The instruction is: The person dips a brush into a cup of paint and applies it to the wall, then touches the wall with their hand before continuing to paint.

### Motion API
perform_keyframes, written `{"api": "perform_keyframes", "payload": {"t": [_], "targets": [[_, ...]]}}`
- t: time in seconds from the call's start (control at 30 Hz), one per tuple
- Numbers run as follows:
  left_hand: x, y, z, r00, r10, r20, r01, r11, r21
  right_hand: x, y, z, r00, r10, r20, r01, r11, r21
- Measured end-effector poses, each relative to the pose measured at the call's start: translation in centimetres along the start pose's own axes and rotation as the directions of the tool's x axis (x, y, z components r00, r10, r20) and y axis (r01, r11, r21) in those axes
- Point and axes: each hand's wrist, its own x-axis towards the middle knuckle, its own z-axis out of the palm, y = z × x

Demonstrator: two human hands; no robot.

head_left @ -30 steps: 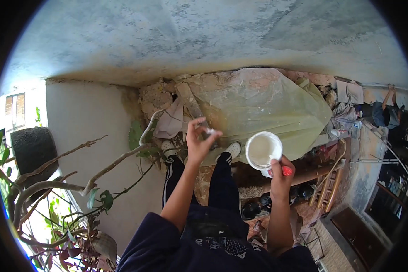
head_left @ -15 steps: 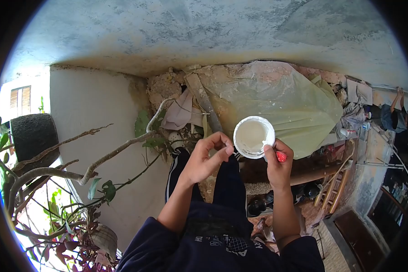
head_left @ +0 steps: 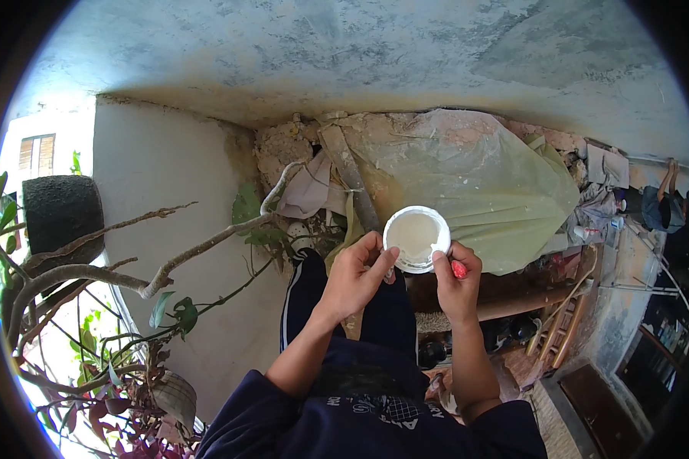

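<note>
A round white tub [head_left: 389, 222] with pale, creamy paste [head_left: 416, 233] inside is held in front of my body, its open top facing me. My right hand [head_left: 458, 284] grips its right edge. The same hand holds a red handle [head_left: 458, 268]; the tool's other end, partly white at the rim, cannot be made out. At the tub's lower left, my left hand [head_left: 354, 279] has its thumb against the side and its fingers curled, partly hidden behind it.
A mottled grey-white wall [head_left: 344, 53] rises ahead. A greenish plastic sheet [head_left: 482, 183] covers a heap below it. Bare branches [head_left: 168, 271] and a dark pot [head_left: 61, 214] are at left. A wooden ladder [head_left: 563, 321] and another person [head_left: 662, 203] are at right.
The tub and my right hand have shifted slightly left and down. My left hand, apart from the tub before with fingertips pinched, has come against its side.
</note>
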Motion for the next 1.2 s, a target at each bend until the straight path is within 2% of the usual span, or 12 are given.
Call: {"api": "perform_keyframes", "payload": {"t": [0.1, 0.27, 0.5, 0.67, 0.73, 0.8, 0.87, 0.93, 1.03, 1.07, 1.13, 1.2], "targets": [[-0.1, 0.1, 0.0, 0.998, 0.006, -0.057, -0.005, 1.0, 0.019, -0.1, -0.2, 0.3, 0.999, -0.044, 0.003, 0.044, 0.998, -0.051], [-0.1, -0.6, -0.4, 0.968, 0.17, -0.185, -0.147, 0.981, 0.129, -0.6, -0.6, 1.1, 0.998, -0.045, 0.047, 0.046, 0.999, -0.021], [-0.7, 1.1, -0.4, 0.975, 0.101, -0.197, -0.101, 0.995, 0.008, -2.0, -0.8, 0.3, 0.999, 0.029, 0.021, -0.031, 0.994, 0.107], [-0.3, -0.7, -1.4, 0.95, 0.175, -0.257, -0.138, 0.978, 0.155, -1.7, -1.9, -1.7, 0.999, -0.039, -0.037, 0.042, 0.995, 0.093], [-0.4, -0.9, -1.5, 0.956, 0.15, -0.251, -0.118, 0.983, 0.138, -1.0, -2.2, -3.0, 0.957, -0.27, 0.107, 0.288, 0.924, -0.252], [-0.5, -1.5, -1.7, 0.961, 0.128, -0.244, -0.101, 0.988, 0.12, -0.4, -3.5, -3.5, 0.962, -0.253, 0.098, 0.269, 0.939, -0.216], [-0.3, -2.9, -2.0, 0.954, 0.157, -0.255, -0.119, 0.98, 0.157, 0.3, -5.0, -4.2, 0.84, -0.505, 0.198, 0.541, 0.752, -0.376], [-0.2, -3.1, -1.9, 0.941, 0.18, -0.285, -0.129, 0.973, 0.189, 0.3, -6.6, -4.1, 0.815, -0.55, 0.181, 0.557, 0.658, -0.507], [-0.1, -3.6, -1.8, 0.923, 0.215, -0.319, -0.151, 0.965, 0.214, 1.0, -7.7, -5.1, 0.748, -0.591, 0.303, 0.585, 0.371, -0.721], [0.0, -3.9, -1.8, 0.917, 0.224, -0.33, -0.161, 0.965, 0.207, 1.3, -7.6, -5.3, 0.746, -0.593, 0.304, 0.588, 0.371, -0.719], [0.0, -4.5, -2.0, 0.916, 0.221, -0.335, -0.155, 0.965, 0.213, 1.9, -7.2, -5.6, 0.853, -0.484, 0.193, 0.442, 0.477, -0.76], [0.0, -4.7, -2.1, 0.915, 0.217, -0.339, -0.15, 0.965, 0.214, 2.5, -5.9, -6.2, 0.848, -0.515, 0.126, 0.437, 0.545, -0.715]]}}
